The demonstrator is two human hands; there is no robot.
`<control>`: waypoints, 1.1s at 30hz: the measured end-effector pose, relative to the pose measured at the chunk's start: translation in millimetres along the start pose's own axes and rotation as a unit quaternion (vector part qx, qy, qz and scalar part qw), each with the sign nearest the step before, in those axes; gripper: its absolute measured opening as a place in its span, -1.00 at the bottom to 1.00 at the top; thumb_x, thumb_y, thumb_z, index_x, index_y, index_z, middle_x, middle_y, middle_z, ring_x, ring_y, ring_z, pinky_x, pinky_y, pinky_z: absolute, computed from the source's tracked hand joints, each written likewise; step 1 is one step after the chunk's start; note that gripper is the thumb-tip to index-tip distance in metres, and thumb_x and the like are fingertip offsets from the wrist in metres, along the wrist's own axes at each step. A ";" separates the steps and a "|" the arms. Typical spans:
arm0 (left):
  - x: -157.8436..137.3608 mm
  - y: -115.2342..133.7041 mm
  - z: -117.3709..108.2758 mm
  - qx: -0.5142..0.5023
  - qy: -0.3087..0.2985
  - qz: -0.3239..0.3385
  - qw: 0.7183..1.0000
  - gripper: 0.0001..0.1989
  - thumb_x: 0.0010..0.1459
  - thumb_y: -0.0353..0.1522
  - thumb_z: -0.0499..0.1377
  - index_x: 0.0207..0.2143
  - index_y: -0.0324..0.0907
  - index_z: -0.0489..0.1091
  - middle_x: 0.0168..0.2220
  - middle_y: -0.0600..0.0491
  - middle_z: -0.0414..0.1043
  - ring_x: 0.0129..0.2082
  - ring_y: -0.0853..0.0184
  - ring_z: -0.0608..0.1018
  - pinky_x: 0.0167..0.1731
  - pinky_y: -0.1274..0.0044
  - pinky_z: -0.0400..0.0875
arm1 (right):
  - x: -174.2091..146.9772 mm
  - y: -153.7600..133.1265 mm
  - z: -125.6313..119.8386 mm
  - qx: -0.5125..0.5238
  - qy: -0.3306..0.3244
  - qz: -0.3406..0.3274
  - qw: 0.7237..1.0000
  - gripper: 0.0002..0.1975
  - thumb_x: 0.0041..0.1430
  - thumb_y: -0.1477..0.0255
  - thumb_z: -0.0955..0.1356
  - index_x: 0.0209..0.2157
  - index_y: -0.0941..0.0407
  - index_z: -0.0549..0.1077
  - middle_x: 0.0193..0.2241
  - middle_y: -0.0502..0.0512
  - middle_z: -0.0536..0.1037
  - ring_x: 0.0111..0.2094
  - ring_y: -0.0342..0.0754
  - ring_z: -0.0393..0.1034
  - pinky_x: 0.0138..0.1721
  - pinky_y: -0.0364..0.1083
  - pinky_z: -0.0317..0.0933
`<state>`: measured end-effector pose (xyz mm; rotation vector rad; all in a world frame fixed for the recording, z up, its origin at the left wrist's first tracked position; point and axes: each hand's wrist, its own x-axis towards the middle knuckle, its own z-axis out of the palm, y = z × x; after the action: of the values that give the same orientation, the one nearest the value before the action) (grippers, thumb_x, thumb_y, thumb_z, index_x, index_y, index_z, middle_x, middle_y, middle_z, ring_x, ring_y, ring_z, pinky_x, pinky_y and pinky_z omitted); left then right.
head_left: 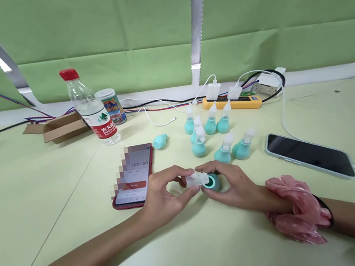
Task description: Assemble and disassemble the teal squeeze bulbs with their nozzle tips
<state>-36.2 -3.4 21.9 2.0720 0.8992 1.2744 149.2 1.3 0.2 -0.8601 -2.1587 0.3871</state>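
Observation:
My left hand point(170, 191) pinches a translucent white nozzle point(195, 179) between thumb and fingers. Its end is at the dark round opening of a teal squeeze bulb point(213, 183), which my right hand point(232, 183) grips from the right side. Whether the nozzle's end is inside the opening or only touching its rim, I cannot tell. Behind my hands stand several teal bulbs with clear nozzles fitted, among them one bulb point(198, 148) at the near left of the group and a tilted bulb point(242, 149) at the right. A loose teal bulb point(160, 141) without a nozzle lies on its side farther left.
A phone with a lit screen point(136, 170) lies left of my hands, a dark-screened phone point(308, 155) with a cable at right. Behind are a water bottle point(90, 107), a can point(114, 106), an opened cardboard box point(63, 128) and an orange power strip point(244, 102) with chargers.

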 end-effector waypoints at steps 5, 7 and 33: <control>8.3 6.2 -7.3 0.057 -0.065 -0.002 0.996 -0.84 -0.10 -0.43 0.21 -0.38 -0.29 0.39 -0.56 0.06 0.40 -0.58 0.44 0.40 -0.56 0.58 0.35 | 1.8 -4.0 -1.2 -0.010 0.028 -0.006 1.000 -0.79 -0.06 0.52 0.27 -0.29 0.11 0.28 -0.44 0.07 0.44 -0.41 -0.08 0.34 -0.41 -0.10 0.23; 11.5 8.1 -10.1 0.077 -0.084 -0.015 0.993 -0.84 -0.10 -0.43 0.21 -0.38 -0.29 0.39 -0.57 0.08 0.39 -0.60 0.45 0.39 -0.59 0.60 0.32 | 2.0 -4.9 -1.3 -0.022 0.037 -0.012 0.999 -0.83 -0.06 0.52 0.26 -0.33 0.13 0.27 -0.51 0.05 0.40 -0.48 -0.10 0.29 -0.48 -0.12 0.18; -1.1 22.1 -6.9 0.254 -0.135 0.248 0.925 -0.81 0.08 -0.54 0.01 -0.20 -0.33 0.26 -0.53 -0.01 0.38 -0.56 0.40 0.33 -0.62 0.56 0.27 | 13.0 -17.8 -30.3 0.138 -0.207 0.187 0.950 -0.93 -0.22 0.54 0.30 -0.59 0.13 0.29 -0.66 -0.09 0.24 -0.61 -0.22 0.15 -0.64 -0.24 0.09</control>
<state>-37.1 -17.5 40.3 2.9442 0.6393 1.0036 157.7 -2.8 36.5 -1.0983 -2.2277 1.1216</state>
